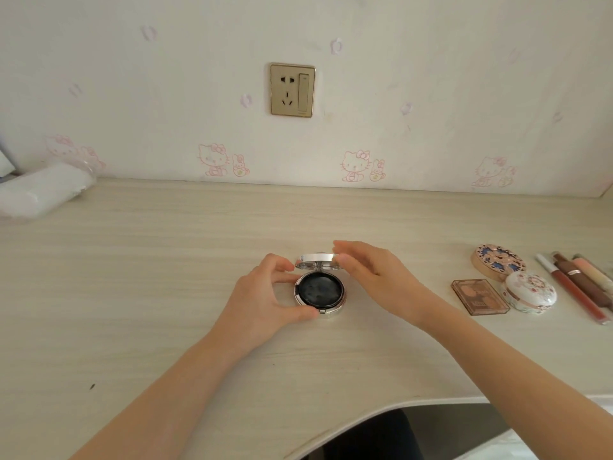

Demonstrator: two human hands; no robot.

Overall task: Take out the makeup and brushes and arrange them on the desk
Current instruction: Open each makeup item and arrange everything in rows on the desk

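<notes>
Our left hand (265,303) grips the compact (320,295) by its base; our right hand (371,273) rests straight fingers (345,250) on its lid (316,258). Next, likely: shut it, then set it by the palette (479,296) to its right.

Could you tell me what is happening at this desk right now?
A person is handling an open cushion compact at the middle of the desk. The left hand grips its base, while the right hand touches the raised lid with fairly straight fingers. On the right lie a patterned round compact, an eyeshadow palette, a white floral case and several lip tubes.
</notes>
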